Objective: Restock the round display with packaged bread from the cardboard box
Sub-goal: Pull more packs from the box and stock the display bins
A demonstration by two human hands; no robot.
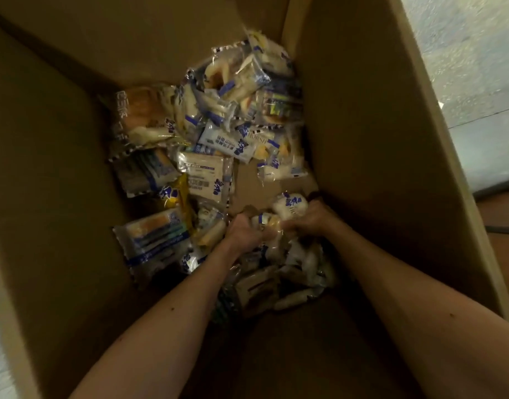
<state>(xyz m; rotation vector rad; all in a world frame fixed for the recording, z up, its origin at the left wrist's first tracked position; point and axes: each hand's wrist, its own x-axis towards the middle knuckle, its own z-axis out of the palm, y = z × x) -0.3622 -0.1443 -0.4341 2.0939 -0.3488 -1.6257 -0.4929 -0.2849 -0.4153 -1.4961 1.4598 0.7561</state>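
L hand, R hand grip bread pkgs in cardboard box.

Cardboard box btm holds loose heap of bread pkts, bare cardboard patch mid-box.

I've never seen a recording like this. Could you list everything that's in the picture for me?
cardboard box: one, brown, deep; its walls fill most of the view.
bread packets: a heap, too many to count, clear wrappers with blue and white print, on the box bottom.
orange-brown packet: one, at the heap's far left.
floor: grey, outside the box on the right.
left hand: one, bare, down in the box, gripping bread packets at the near side of the heap.
right hand: one, bare, close beside the left hand, gripping a white packet.
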